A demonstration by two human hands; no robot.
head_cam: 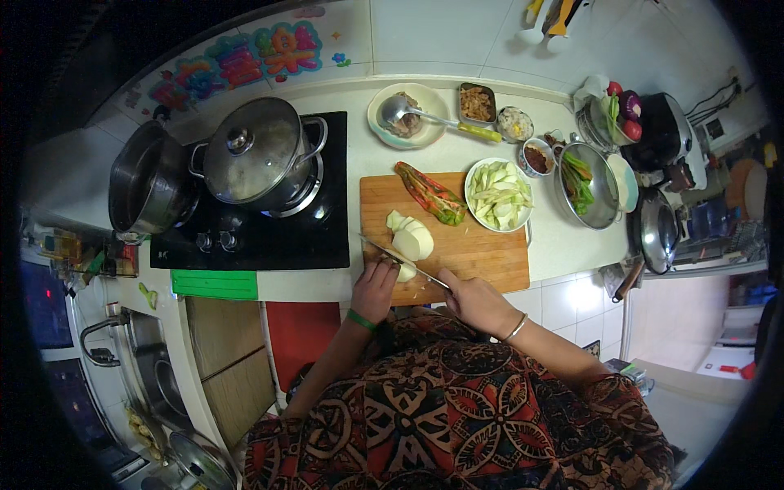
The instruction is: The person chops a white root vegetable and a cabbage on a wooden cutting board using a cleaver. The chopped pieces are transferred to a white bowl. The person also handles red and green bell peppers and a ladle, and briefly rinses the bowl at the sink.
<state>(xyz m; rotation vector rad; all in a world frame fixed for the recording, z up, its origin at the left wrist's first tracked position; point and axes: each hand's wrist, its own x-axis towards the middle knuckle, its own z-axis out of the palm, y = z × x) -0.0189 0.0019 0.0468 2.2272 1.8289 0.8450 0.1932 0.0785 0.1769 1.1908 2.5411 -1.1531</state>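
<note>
My right hand (pixel 481 301) grips the handle of a kitchen knife (pixel 392 252), whose blade slants up to the left across the wooden cutting board (pixel 496 263). Under the fingertips of my left hand (pixel 373 288), close against the blade, is a pale peeled vegetable piece (pixel 405 274); my fingers partly hide it. Just beyond the knife lie several thick pale vegetable slices (pixel 413 240), overlapping. A split red-and-green pepper (pixel 432 195) rests at the board's far side. Overlapping the board's right corner, a white bowl (pixel 469 205) holds cut pale-green vegetable pieces (pixel 499 193).
A lidded pot (pixel 254 153) and an open pot (pixel 144 177) stand on the black cooktop (pixel 288 245) at left. Behind the board, a ladle (pixel 441 119) lies across a meat dish (pixel 375 116). A metal colander (pixel 603 199) with greens and a lidded pan (pixel 658 229) are at right.
</note>
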